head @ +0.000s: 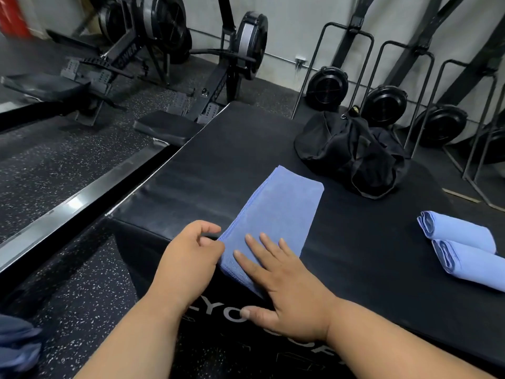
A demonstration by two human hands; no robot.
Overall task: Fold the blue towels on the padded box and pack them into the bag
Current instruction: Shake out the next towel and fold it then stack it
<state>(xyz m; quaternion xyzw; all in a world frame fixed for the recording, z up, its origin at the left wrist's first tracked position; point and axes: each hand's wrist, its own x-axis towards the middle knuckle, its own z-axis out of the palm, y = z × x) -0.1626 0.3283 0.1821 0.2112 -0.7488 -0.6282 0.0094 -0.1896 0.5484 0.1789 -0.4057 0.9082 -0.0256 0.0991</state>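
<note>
A blue towel (273, 220) lay half-folded on the padded box (369, 255), near its left edge. The right hand (276, 280) pressed flat, fingers straight; the left hand (188, 255) pinched the near-left corner. Best to square edges before creasing. The bag (352, 157) sat far right.

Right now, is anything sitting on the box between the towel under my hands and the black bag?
Nothing visible. The padded box is bare between the towel and the bag. The two folded towels lie off to the right, outside that path.
</note>
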